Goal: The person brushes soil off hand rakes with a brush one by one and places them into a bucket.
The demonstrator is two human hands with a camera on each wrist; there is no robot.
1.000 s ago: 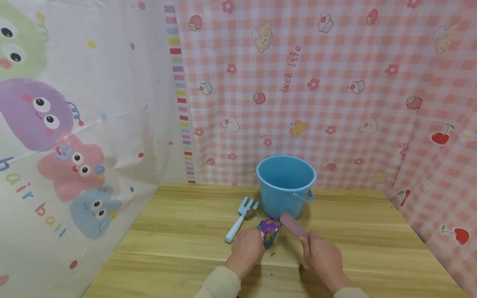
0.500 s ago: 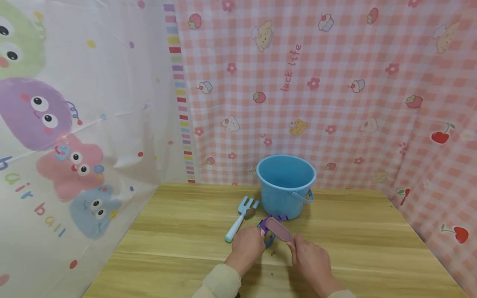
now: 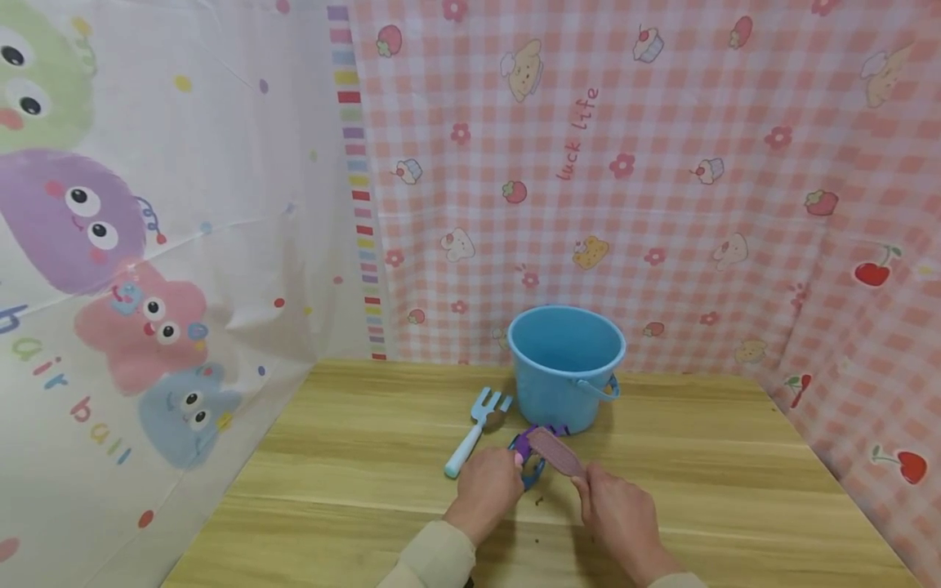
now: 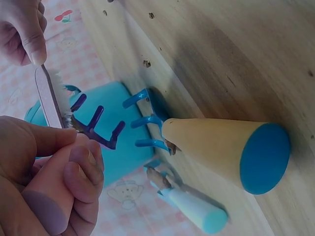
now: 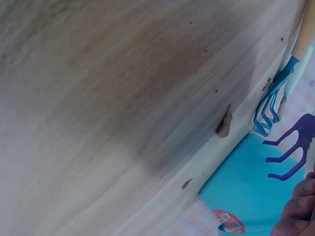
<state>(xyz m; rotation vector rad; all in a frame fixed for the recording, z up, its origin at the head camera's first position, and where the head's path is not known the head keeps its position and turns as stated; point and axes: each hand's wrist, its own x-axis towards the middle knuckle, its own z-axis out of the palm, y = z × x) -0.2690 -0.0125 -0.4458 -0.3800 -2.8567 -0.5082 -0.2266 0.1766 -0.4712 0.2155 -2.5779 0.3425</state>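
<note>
My left hand [image 3: 488,490] grips the pink handle [image 4: 51,191] of a small purple hand rake [image 4: 91,132], its tines raised off the table. The right hand [image 3: 621,510] holds a brush [image 3: 556,453] with a dull pink back and white bristles [image 4: 61,96]. Those bristles touch the purple rake near the base of its tines, where some brown dirt shows. Below the left hand, a blue hand rake [image 4: 211,147] with a tan handle lies on the table. Most of it is hidden in the head view.
A light blue bucket [image 3: 566,392] stands just beyond the hands, its handle hanging on the right. To the left lies a light blue hand fork [image 3: 466,445] with brown dirt on it. Several bits of dirt [image 5: 225,123] lie scattered on the wooden table [image 3: 353,490].
The right hand has moved the brush left, from beside the tines onto the purple rake, then slightly back right. The left hand stays nearly in place; the rake's tines have turned.
</note>
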